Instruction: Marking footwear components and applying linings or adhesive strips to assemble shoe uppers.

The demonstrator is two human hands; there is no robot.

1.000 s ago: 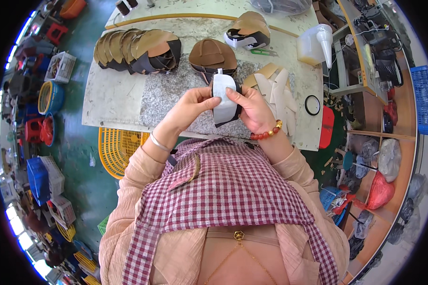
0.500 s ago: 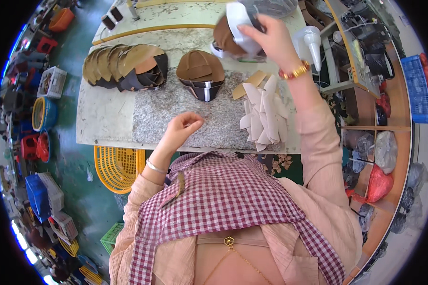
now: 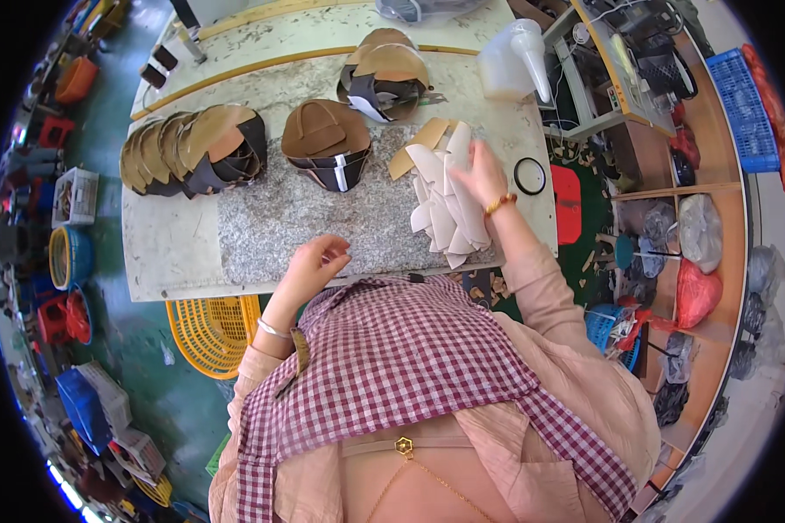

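My right hand (image 3: 484,177) reaches the right side of a loose pile of pale, off-white cut pieces (image 3: 442,220); its thumb lies over a piece and its fingers are spread apart. My left hand (image 3: 317,261) hovers at the mat's front edge, loosely curled, with a gap between thumb and fingers and nothing visible in it. Between and beyond my hands sits a stack of brown, curved shoe-upper pieces (image 3: 325,131) with dark lower parts and a white strip. A similar brown and black stack (image 3: 384,74) stands farther back. A tan piece (image 3: 417,148) lies under the pale pile's far edge.
An overlapping row of brown and black pieces (image 3: 192,148) lies at the left on the worktable (image 3: 161,248). A speckled grey mat (image 3: 262,231) covers its middle. A spouted bottle (image 3: 515,61) and a black ring (image 3: 529,176) are at the right. A yellow basket (image 3: 209,336) stands below.
My right hand has let go of the brown and white stack at the back and come down to the pale pile. My left hand stays near the front edge. The view has shifted.
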